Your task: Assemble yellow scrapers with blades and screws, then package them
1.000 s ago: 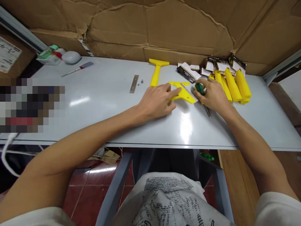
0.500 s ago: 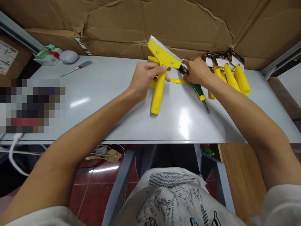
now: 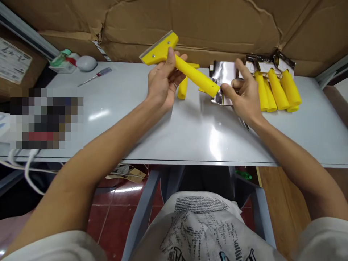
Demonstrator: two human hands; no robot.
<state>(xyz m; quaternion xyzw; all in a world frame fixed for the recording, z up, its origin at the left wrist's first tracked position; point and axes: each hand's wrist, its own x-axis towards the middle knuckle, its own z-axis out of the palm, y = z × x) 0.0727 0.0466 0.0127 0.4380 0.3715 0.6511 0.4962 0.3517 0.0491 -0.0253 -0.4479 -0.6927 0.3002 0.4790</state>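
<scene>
My left hand (image 3: 164,78) is closed around a yellow scraper (image 3: 197,74), near where the handle meets the wide head. Its head, with two screws and a metal edge, points up and left, and the handle slants down to the right. Between the thumb and fingers of my right hand (image 3: 246,94) is a shiny printed card (image 3: 223,74), close by the handle's end. On the table behind the left hand lies another yellow scraper (image 3: 182,90), partly hidden. The tip of a screwdriver (image 3: 245,125) shows below my right hand, its handle covered.
Several yellow scrapers (image 3: 278,94) with dark printed cards lie at the right of the table (image 3: 168,141). A clear-handled screwdriver (image 3: 95,77), a grey mouse (image 3: 86,63) and a small clear box (image 3: 63,65) lie back left. Cardboard (image 3: 195,25) lines the back.
My left hand has turned the scraper, so its head now points up-left and its handle swings to the right. My right hand has brought the shiny card into view near the handle's end.
</scene>
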